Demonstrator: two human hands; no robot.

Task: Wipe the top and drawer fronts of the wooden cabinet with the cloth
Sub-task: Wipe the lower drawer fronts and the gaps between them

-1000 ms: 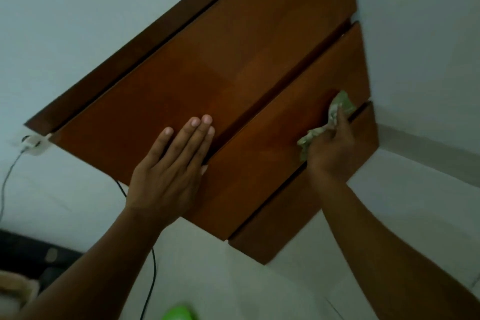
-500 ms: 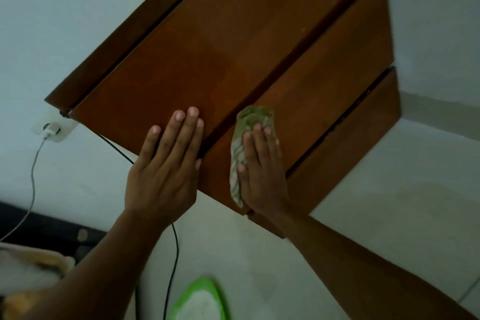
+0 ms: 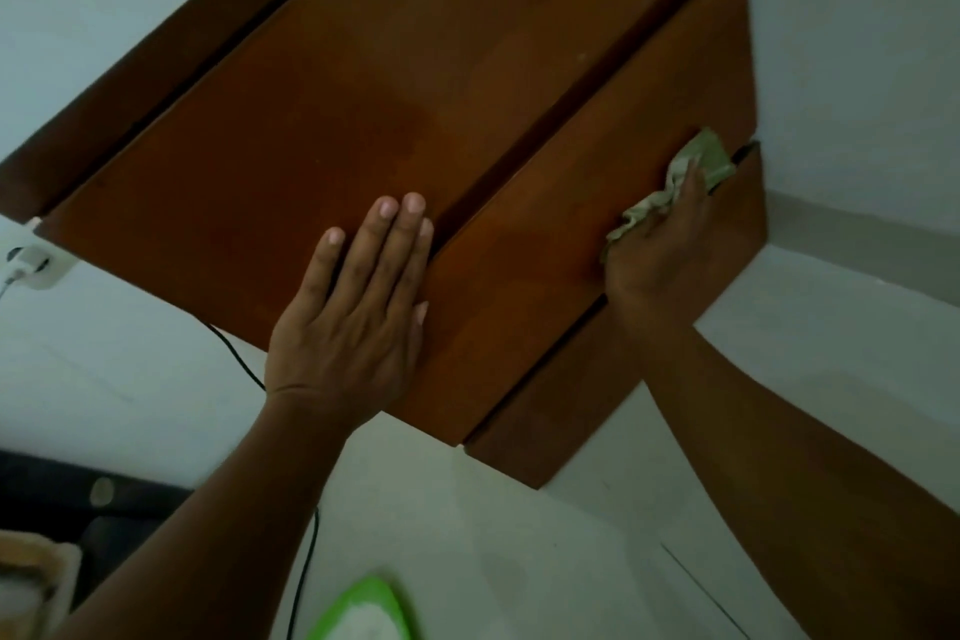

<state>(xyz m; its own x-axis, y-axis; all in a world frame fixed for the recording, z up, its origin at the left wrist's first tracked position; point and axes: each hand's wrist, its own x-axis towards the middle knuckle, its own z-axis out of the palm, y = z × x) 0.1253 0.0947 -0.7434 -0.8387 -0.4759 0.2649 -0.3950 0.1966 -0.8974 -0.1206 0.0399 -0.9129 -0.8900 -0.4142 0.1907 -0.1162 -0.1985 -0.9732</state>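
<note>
The wooden cabinet (image 3: 395, 83) fills the upper middle of the head view, its reddish-brown drawer fronts running diagonally. My left hand (image 3: 353, 317) lies flat with fingers together on the large drawer front, beside the dark gap to the middle drawer. My right hand (image 3: 657, 250) presses a crumpled greenish cloth (image 3: 701, 156) against the far right end of the middle drawer front (image 3: 545, 250), close to the gap above the lowest drawer front (image 3: 582, 405). Part of the cloth is hidden under the hand.
A pale wall surrounds the cabinet. A white plug in a socket (image 3: 31, 265) sits at the left, with a black cable (image 3: 244, 364) running down behind my left arm. A green-rimmed white object (image 3: 363, 613) lies on the light floor below. Dark furniture (image 3: 62, 494) is at lower left.
My right hand has slid the cloth from the near left end of the middle drawer front to its far right end. The left hand has stayed flat on the large drawer.
</note>
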